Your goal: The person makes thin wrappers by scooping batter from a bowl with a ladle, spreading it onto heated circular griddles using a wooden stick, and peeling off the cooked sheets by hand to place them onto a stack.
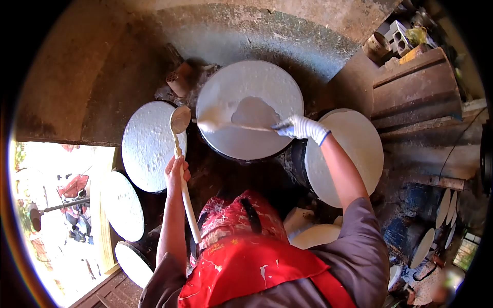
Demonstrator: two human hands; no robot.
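My bare left hand (177, 172) is wrapped round the pale handle of a ladle (179, 120), whose round bowl points up beside the left drum top. My right hand (300, 128), in a white knitted glove, grips the thin stick of a long tool (249, 127). That tool lies across the view over the central round top (246, 77); its pale head is smeared by motion, so its kind is unclear. The central top is whitish, with a greyer irregular patch (254, 110) in the middle. I cannot tell whether the tool touches it.
White round tops stand at left (149, 149) and right (349, 154), with another (122, 205) lower left. A brick (178, 79) lies near the back wall. Corrugated sheets (416, 92) lean at right, and smaller drums (405, 233) stand lower right. A bright opening is at left.
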